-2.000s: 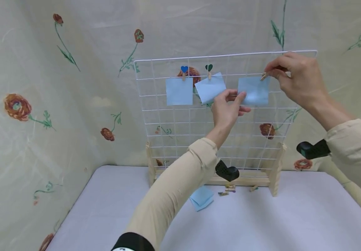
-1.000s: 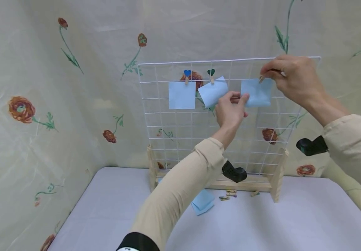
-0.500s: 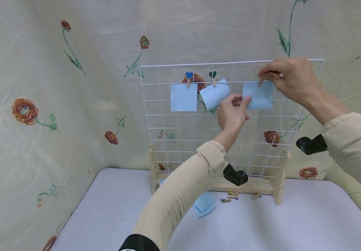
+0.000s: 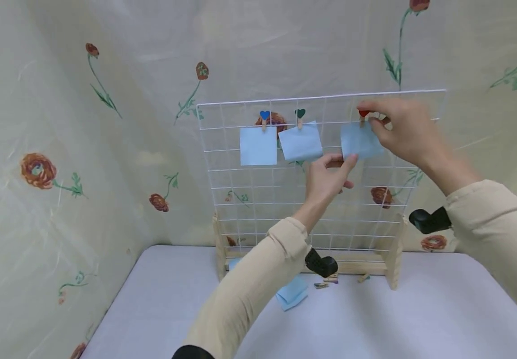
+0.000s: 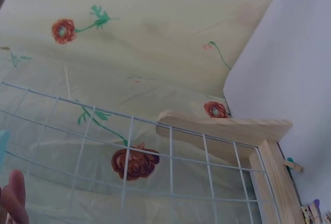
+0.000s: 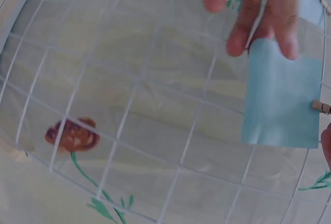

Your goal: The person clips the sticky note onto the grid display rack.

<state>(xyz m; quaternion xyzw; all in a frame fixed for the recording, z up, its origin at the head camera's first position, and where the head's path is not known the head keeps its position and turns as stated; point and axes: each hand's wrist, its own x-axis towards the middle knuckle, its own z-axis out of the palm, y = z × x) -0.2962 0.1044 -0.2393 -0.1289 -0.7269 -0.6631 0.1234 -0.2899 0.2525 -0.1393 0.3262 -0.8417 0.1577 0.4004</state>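
A blue sheet of paper (image 4: 362,141) hangs at the right of the white wire grid (image 4: 258,195). My left hand (image 4: 328,174) pinches its lower left corner, thumb in front and fingers behind. A wooden clothespin with a red heart (image 4: 363,118) sits on the paper's top edge, at a grid wire. Beside that clothespin is my right hand (image 4: 404,127), index finger near the heart and thumb spread apart from it. In the right wrist view the clothespin (image 6: 319,106) grips the paper's edge, with a fingertip (image 6: 327,141) just apart from it.
Two more blue papers (image 4: 258,145) (image 4: 302,142) hang to the left under blue and green heart clothespins. Wooden feet (image 4: 394,257) hold the grid up on the white table (image 4: 375,319). Folded blue papers (image 4: 292,294) and several loose clothespins (image 4: 330,279) lie before it.
My right hand has let go of the clothespin and its fingers have spread, uncovering the red heart. The clothespin now stands upright on the paper. My left hand keeps its pinch.
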